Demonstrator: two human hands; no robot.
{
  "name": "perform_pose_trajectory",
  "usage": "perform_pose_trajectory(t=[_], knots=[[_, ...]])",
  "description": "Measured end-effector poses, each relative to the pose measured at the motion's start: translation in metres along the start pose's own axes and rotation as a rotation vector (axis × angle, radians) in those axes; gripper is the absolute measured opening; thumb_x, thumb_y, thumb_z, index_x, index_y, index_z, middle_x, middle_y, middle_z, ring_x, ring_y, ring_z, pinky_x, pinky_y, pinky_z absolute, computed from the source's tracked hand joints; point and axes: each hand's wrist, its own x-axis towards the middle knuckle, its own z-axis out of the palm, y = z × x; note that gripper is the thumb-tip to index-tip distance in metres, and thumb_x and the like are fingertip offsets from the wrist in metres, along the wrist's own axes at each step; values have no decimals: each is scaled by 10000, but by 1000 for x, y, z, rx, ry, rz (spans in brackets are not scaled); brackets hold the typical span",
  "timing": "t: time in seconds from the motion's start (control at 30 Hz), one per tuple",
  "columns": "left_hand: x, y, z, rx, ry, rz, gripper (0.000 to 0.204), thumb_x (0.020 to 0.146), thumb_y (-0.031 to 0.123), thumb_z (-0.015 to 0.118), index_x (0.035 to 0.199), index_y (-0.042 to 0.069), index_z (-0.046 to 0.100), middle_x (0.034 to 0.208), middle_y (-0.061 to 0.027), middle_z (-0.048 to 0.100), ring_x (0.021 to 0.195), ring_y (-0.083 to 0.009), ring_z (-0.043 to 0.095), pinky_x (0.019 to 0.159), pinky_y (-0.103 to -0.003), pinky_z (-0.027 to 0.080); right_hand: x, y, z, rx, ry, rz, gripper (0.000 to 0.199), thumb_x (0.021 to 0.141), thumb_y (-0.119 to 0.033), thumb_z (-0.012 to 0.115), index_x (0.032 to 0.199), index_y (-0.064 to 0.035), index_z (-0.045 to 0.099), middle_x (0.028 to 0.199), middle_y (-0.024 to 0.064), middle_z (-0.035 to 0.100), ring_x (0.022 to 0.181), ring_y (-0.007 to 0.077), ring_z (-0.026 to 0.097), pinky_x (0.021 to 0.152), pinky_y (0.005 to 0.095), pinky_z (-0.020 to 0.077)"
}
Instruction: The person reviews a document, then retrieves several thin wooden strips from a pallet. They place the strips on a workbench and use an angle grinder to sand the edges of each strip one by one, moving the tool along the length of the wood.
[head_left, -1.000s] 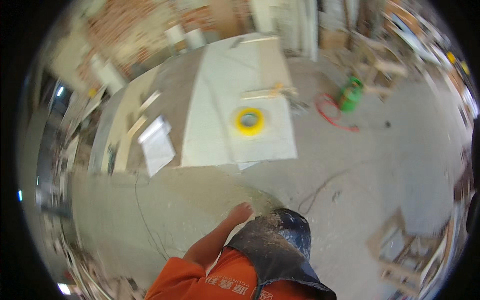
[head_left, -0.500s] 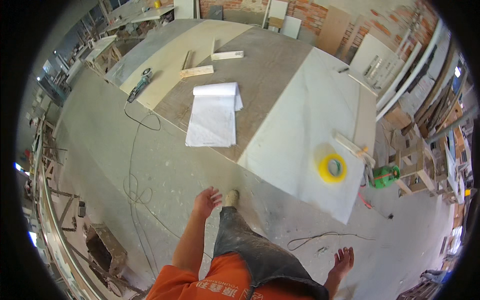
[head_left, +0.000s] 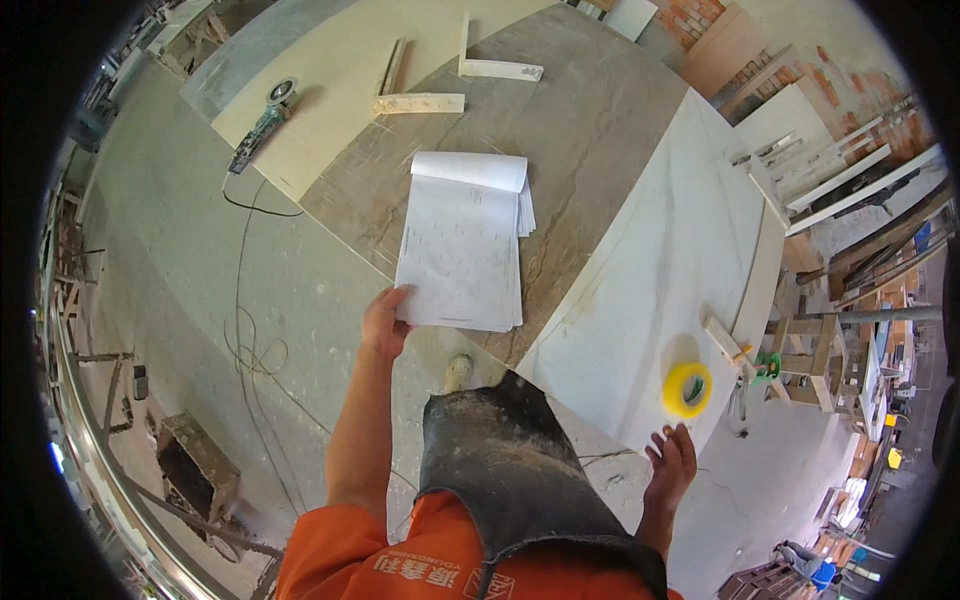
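Note:
A pad of white paper, its top sheets folded back, lies on the brown slab and overhangs the near edge. My left hand is at the pad's lower left corner, fingers curled round its edge. My right hand holds nothing, its fingers apart, by the near corner of the white marbled slab. Just beyond that hand a roll of yellow tape rests on the white slab.
An angle grinder with a cord lies on the cream slab. Two L-shaped wooden pieces, one here, stand farther back. Cord loops trail over the floor at left. A wooden frame stands at right.
My view has shifted closer over the slabs. My left hand has reached forward from free air to the pad's corner. My right hand has come up near the tape roll.

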Motion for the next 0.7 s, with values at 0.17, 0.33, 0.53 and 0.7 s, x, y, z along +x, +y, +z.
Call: perform_pose_trajectory(t=[0.17,0.33,0.53,0.7], knots=[[-10,23,52,106,-163,50,512,896,51,635,1397,1,541,1308,-126,663,1160,-270,656,1001,-408,534,40,-32,53,-13,-120,-91,480,950,-44,587,1427,1,555,1276,139,651,1102,273,683,855,344,597],[-57,28,95,-72,-114,171,495,911,-12,563,1402,-39,517,1311,-163,657,1164,-312,657,960,-461,558,87,-48,83,46,-238,-181,478,949,-40,593,1426,-26,563,1290,149,638,1104,275,682,864,350,600],[-41,-3,94,-310,133,282,428,882,15,596,1307,-35,576,1202,-138,682,1064,-307,682,901,-461,586,124,-50,119,44,-402,-140,480,949,-50,592,1428,-30,567,1294,144,646,1107,261,674,889,364,576],[-89,45,92,-285,157,452,423,852,19,610,1268,-50,609,1171,-132,704,1073,-285,687,932,-418,571,141,-72,157,61,-504,-133,488,961,-67,606,1443,-14,547,1318,156,641,1115,258,672,909,370,566]])
